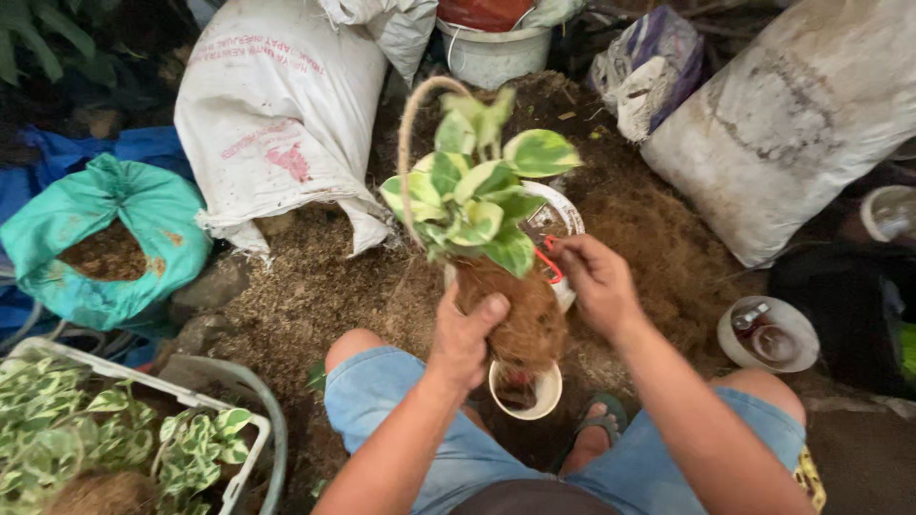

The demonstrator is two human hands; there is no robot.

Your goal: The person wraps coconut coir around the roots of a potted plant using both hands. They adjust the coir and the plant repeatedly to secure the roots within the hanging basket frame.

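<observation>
Coir-wrapped plant held over a small white pot
Left hand clasps the variegated plant's coir root ball; right hand pinches red tie; ball wrapped, white pot beneath

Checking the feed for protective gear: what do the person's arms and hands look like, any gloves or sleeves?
No gloves and no sleeves in view: the left hand and right hand are bare, and both forearms are uncovered up to the frame edge. No watch, rings or bands show. Below the arms, the person wears light blue denim shorts.
</observation>
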